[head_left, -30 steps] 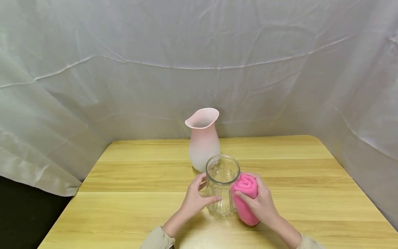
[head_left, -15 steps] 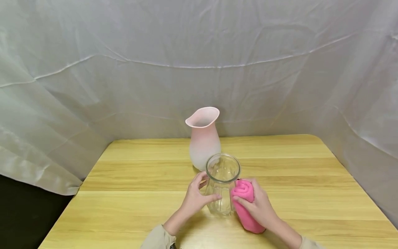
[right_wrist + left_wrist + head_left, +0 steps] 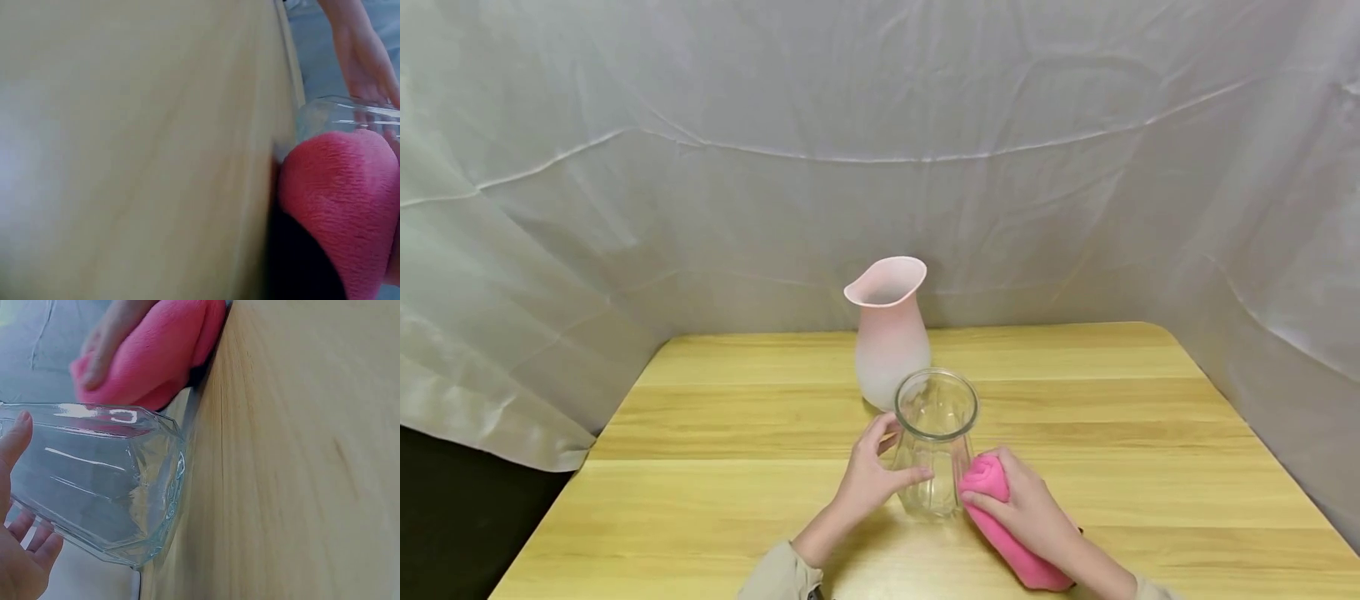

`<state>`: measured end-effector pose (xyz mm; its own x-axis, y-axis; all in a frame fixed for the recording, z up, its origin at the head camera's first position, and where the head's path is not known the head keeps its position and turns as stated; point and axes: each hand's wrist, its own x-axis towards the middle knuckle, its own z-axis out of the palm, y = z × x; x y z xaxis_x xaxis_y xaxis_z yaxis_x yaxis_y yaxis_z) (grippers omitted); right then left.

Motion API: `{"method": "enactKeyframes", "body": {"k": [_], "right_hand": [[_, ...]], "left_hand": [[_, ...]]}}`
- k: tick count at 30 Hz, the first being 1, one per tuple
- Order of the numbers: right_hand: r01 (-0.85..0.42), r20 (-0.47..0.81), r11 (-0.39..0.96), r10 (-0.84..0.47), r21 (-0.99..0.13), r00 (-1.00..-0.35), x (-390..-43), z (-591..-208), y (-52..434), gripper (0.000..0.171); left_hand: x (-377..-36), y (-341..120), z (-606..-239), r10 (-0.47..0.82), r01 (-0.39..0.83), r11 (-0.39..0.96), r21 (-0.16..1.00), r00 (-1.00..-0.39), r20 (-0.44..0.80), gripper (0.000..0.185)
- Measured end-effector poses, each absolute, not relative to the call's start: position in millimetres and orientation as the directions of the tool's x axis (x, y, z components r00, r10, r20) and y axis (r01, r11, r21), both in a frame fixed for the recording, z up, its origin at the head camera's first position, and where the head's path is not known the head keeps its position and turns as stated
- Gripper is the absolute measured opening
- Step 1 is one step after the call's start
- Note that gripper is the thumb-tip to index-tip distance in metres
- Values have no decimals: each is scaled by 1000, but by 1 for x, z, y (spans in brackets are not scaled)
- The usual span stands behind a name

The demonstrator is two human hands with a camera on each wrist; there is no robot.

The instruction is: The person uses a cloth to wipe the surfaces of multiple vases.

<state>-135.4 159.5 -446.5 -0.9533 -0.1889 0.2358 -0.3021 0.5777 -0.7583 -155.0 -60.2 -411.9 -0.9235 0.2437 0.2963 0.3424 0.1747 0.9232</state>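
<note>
A clear ribbed glass vase (image 3: 936, 446) stands upright on the wooden table (image 3: 715, 492). My left hand (image 3: 872, 479) curls round its left side, thumb at the front. The vase (image 3: 100, 487) shows close in the left wrist view with my fingers (image 3: 19, 550) beside it. My right hand (image 3: 1026, 508) grips a rolled pink cloth (image 3: 1000, 517) and presses it against the vase's lower right side. In the right wrist view the pink cloth (image 3: 344, 212) lies against the glass (image 3: 337, 115). The cloth (image 3: 156, 362) also shows in the left wrist view.
A frosted pink vase (image 3: 889, 333) with a flared lip stands just behind the glass one. White sheeting (image 3: 880, 150) hangs behind and on both sides of the table. The table's left edge drops off to a dark floor (image 3: 452, 517).
My right hand has slid the pink cloth down the vase's right side, from near the rim to near the base. My left hand and the vase have stayed put.
</note>
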Motion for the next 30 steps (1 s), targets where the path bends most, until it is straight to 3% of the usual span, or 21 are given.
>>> {"method": "enactKeyframes", "body": {"k": [3, 10, 14, 18, 21, 24, 28, 30], "right_hand": [[-275, 201, 590, -191, -759, -961, -134, -446, 162, 39], [-325, 284, 547, -161, -772, -945, -137, -443, 159, 41], [-300, 207, 594, -222, -746, -953, -138, -447, 159, 38], [-252, 159, 604, -204, -756, -966, -136, -445, 161, 38], [-232, 201, 503, -116, -832, -973, -134, -435, 160, 40], [-312, 328, 334, -9, -889, -945, -135, -423, 155, 41], [-553, 560, 90, 146, -828, -815, -141, -417, 145, 42], [-621, 613, 12, 174, -784, -771, -146, -420, 140, 41]], "left_hand": [[-155, -60, -412, 244, 344, 183, 921, -923, 296, 67], [-156, -60, -413, 245, 349, 179, 920, -921, 302, 67], [-162, -61, -427, 228, 345, 175, 922, -925, 303, 68], [-168, -62, -442, 220, 336, 183, 924, -930, 295, 69], [-169, -62, -444, 218, 342, 183, 922, -928, 301, 70], [-169, -62, -444, 217, 348, 182, 920, -927, 307, 70], [-169, -62, -441, 221, 343, 184, 921, -928, 301, 70], [-165, -62, -434, 219, 335, 174, 926, -930, 295, 70]]}}
